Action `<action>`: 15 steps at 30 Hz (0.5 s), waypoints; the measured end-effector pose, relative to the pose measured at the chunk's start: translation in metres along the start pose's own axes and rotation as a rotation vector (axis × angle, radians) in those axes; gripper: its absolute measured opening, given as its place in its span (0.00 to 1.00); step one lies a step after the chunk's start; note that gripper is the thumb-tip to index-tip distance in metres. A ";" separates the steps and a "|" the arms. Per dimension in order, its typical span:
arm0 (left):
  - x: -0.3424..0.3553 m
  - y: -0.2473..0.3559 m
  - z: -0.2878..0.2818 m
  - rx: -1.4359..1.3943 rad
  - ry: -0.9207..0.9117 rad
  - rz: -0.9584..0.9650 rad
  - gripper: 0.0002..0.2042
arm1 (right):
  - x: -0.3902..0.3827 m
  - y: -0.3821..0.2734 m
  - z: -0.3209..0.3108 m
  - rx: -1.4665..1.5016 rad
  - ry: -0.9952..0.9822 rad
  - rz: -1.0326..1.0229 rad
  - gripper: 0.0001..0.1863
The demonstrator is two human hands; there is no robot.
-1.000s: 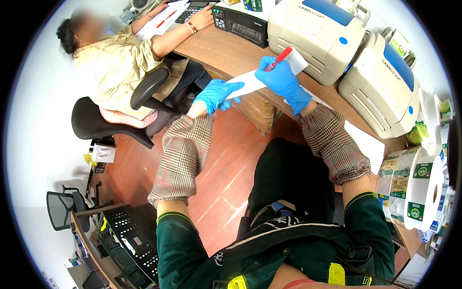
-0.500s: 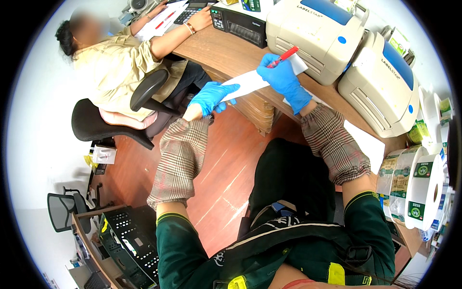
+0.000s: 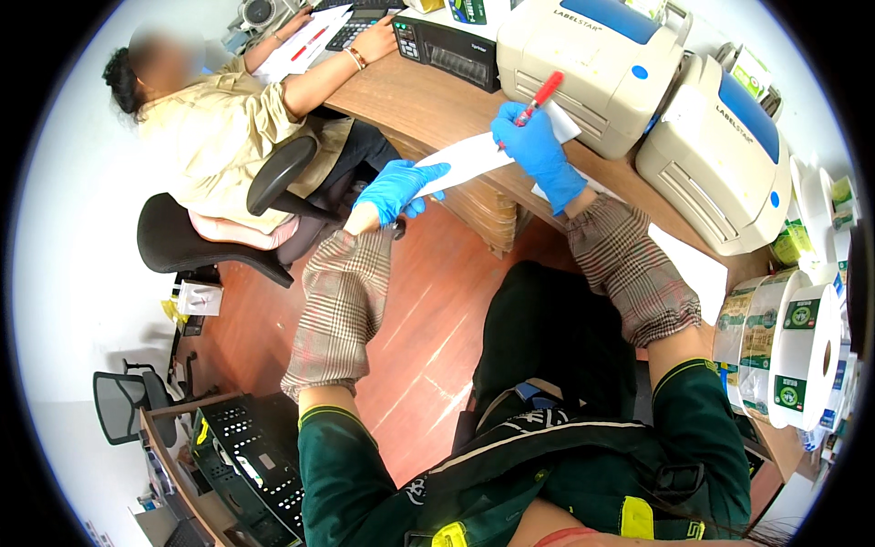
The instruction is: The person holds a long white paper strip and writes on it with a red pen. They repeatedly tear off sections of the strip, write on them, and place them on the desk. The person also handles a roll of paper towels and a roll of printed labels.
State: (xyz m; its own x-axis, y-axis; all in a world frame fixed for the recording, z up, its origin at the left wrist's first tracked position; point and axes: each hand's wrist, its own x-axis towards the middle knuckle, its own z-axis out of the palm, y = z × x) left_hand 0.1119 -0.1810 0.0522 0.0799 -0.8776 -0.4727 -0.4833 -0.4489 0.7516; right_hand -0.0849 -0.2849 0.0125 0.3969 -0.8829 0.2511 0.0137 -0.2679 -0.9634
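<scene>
- White, small, boxy container [image 3: 200, 298] sits well left of the brown wooden desk [image 3: 392, 87]; I cannot make out its contents.
- Blue-gloved left hand [image 3: 395, 192], just off the desk's front edge, pinches the long white paper strip [image 3: 474, 157], thumb above, fingers below; the strip spans that edge.
- Blue-gloved right hand [image 3: 531, 148], over the edge, bends its fingers around the slim red marker [image 3: 547, 88]; I cannot tell whether its tip touches paper.

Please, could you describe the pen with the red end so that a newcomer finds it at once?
Find the wooden desk with two beige printers, then the blue-gloved right hand near them. The pen slants from it, red end up. Unlike the red item lying on papers, it is held.
</scene>
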 end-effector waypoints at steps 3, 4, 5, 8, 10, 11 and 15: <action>-0.005 -0.009 -0.001 -0.088 0.006 0.009 0.21 | -0.001 0.007 -0.002 0.006 0.011 -0.193 0.07; -0.006 -0.014 -0.002 -0.114 0.007 0.007 0.21 | -0.001 0.004 -0.002 -0.067 0.023 -0.294 0.06; -0.011 -0.022 0.000 -0.249 0.035 0.057 0.22 | -0.003 0.000 -0.001 -0.079 0.077 -0.327 0.05; -0.046 -0.048 0.006 -0.792 0.191 0.089 0.23 | -0.015 -0.030 0.020 -0.049 0.112 -0.344 0.06; -0.063 -0.059 0.022 -0.982 0.232 0.178 0.22 | -0.020 -0.043 0.020 -0.014 -0.012 -0.249 0.12; -0.068 -0.065 0.031 -1.013 0.275 0.195 0.22 | -0.028 -0.050 0.020 -0.017 -0.091 -0.196 0.12; -0.105 -0.060 0.069 -0.864 0.589 0.195 0.21 | -0.064 -0.079 0.042 -0.074 -0.471 0.103 0.15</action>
State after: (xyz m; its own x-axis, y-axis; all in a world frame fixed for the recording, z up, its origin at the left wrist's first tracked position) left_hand 0.0723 -0.0508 0.0252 0.5892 -0.7864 -0.1854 0.2313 -0.0557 0.9713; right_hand -0.0730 -0.1913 0.0689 0.7654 -0.6399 0.0685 -0.1060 -0.2303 -0.9673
